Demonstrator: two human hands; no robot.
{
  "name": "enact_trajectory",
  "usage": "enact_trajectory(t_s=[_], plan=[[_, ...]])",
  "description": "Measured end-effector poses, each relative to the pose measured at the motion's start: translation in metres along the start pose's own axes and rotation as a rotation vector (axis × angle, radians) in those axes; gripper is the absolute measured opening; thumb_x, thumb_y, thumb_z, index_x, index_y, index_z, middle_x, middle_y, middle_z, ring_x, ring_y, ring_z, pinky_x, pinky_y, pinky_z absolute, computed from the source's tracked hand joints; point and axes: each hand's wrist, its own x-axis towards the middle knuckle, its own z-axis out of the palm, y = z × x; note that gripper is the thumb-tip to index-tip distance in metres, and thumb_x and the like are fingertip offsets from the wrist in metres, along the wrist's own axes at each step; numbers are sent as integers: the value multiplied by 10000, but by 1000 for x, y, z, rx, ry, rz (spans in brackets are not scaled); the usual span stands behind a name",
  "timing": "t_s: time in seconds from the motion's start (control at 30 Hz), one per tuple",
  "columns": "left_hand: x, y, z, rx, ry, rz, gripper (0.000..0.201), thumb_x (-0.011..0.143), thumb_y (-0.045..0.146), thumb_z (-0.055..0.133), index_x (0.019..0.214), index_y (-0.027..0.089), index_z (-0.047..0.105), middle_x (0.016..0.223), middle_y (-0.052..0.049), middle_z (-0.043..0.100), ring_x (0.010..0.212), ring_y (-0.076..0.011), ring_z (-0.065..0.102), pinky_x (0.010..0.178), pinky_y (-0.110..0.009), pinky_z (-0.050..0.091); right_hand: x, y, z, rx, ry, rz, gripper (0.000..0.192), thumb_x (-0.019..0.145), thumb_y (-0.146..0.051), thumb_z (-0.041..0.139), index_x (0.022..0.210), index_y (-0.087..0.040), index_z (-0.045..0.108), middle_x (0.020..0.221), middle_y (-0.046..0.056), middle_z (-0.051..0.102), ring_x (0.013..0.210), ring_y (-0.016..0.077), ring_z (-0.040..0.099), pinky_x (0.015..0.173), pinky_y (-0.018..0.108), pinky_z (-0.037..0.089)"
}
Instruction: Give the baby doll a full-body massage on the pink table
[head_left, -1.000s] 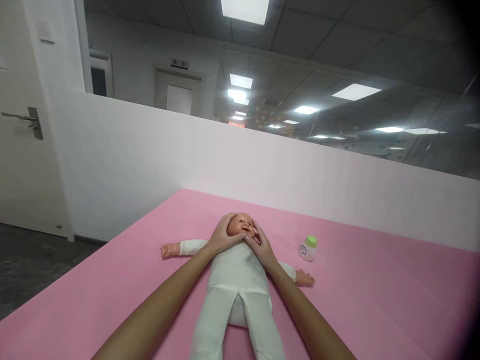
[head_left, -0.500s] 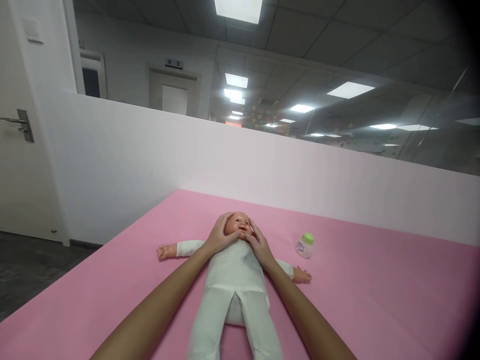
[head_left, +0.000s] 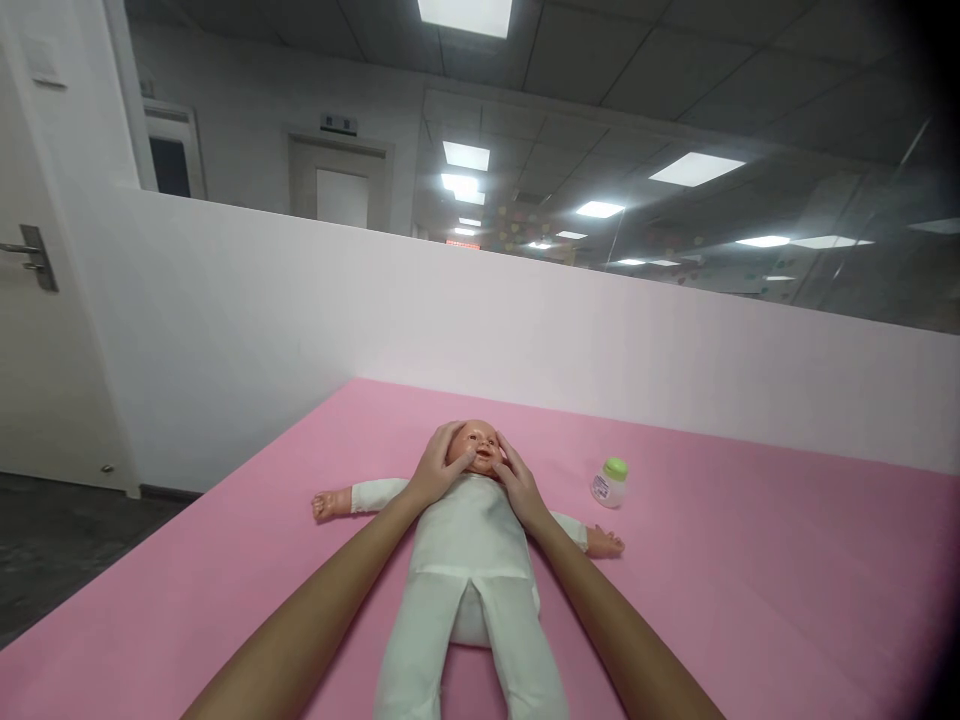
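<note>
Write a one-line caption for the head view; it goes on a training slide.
Left hand and right hand cup the head of a baby doll lying face-up on a pink mat.

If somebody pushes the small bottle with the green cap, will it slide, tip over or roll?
The small bottle stands upright on the pink mat, apart from the doll. It looks short and squat, so a low push would probably slide it. The mat seems soft, so it may catch and tip. Its round body would then likely roll.
</note>
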Motion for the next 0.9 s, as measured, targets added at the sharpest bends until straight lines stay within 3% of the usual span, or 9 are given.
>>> enact_trajectory(t_s=[0.27, 0.5, 0.7, 0.9], plan=[[-1, -1, 1, 23, 3, 17, 592, 861, 379, 729, 1390, 248, 499, 1421, -106, 544, 1339, -293, 521, 1148, -477, 434, -3, -5, 0, -2, -26, -1, 744, 864, -427, 695, 1546, -277, 439, 1612, 42, 432, 1479, 284, 420, 1225, 467, 349], [-1, -7, 1, 7, -25, 40, 494, 963, 393, 588, 1420, 240, 480, 1451, -118, 529, 1379, -282, 487, 1186, -489, 387, -2, -4, 1, 15, 0, 22, 659, 902, -401, 612, 1531, -277, 462, 1597, 34, 456, 1449, 276, 456, 1214, 466, 362], [-2, -4, 0, 48, -33, 79, 634, 874, 407, 712, 1441, 260, 470, 1488, -116, 494, 1415, -314, 450, 1195, -500, 381, -3, -1, -1, 15, -33, -5, 759, 848, -403, 697, 1549, -288, 429, 1607, 43, 440, 1448, 293, 459, 1199, 478, 386], [-1, -3, -1, 38, -54, 65, 510, 952, 385, 592, 1436, 269, 484, 1497, -105, 493, 1436, -295, 428, 1225, -502, 341, -3, -4, 0, 9, 4, 0, 668, 873, -356, 626, 1521, -289, 477, 1587, 21, 469, 1471, 278, 430, 1227, 480, 344]])
